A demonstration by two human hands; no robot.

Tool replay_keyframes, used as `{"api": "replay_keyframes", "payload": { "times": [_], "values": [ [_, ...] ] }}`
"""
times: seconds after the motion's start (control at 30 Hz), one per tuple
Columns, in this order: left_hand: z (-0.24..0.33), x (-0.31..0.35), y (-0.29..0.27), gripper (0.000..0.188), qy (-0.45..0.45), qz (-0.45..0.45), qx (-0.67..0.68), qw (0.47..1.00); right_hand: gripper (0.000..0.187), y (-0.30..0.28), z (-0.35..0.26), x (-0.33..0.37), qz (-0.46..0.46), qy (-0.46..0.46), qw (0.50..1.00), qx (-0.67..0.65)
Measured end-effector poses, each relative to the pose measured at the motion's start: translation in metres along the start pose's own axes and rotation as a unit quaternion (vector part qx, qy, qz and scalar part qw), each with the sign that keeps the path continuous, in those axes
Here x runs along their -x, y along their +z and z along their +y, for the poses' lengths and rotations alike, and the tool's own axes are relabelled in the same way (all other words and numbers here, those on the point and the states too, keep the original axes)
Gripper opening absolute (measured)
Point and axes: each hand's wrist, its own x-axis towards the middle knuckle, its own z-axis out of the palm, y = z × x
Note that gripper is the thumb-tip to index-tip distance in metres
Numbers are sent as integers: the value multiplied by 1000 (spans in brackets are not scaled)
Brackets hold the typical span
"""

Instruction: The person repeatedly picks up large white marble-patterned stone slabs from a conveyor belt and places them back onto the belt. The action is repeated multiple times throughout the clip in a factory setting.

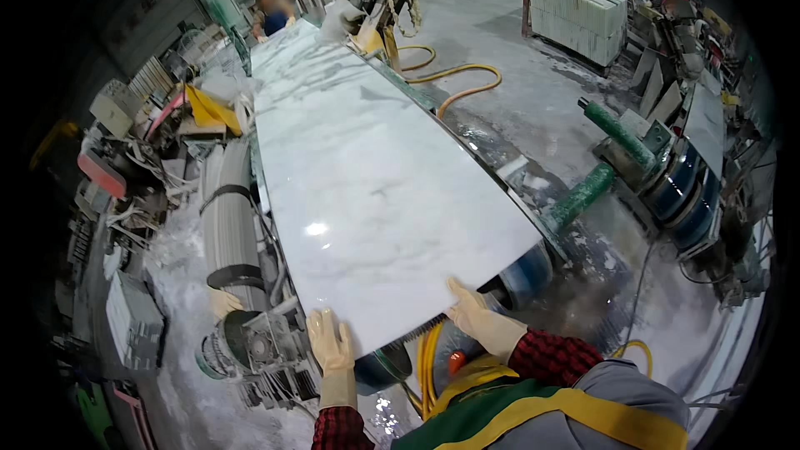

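1. I see the pale veined slab lying lengthwise, face up, on a machine with a blue drum under its near right corner, which presumably helps bear its weight.
2. My left hand, gloved, sits at the near left corner, fingers mostly straight and parted, open rather than clasping.
3. My right hand, also gloved, meets the near edge with one digit over the top; the rest is hidden, so I can't tell whether it grips.
4. I judge the hands are set apart to steady that wide end.
5. A co-worker stands at the far end.
6. A yellow hose curls across the floor, beyond the slab's right side.
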Motion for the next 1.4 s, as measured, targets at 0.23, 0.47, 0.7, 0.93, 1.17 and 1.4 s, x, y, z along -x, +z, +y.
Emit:
{"api": "replay_keyframes", "payload": {
  "times": [0.23,0.47,0.7,0.93,1.17,1.4],
  "values": [
    [19,50,-26,58,8,-49,-15,999,52,-40,9,54,-23,2,999,41],
    [12,54,-63,66,140,-138,0,980,49,-140,52,100,-12,55,995,81],
    [12,-117,-7,59,239,-10,-41,970,59,-123,57,101,47,45,992,110],
    [66,-157,-7,61,38,-315,67,946,67,-165,62,70,-46,119,986,108],
    [66,-130,-31,56,-7,-270,179,946,57,-193,60,69,-110,115,985,58],
    [121,-151,-5,41,13,-212,379,901,47,-200,-30,101,-49,-53,988,139]
  ]
}}
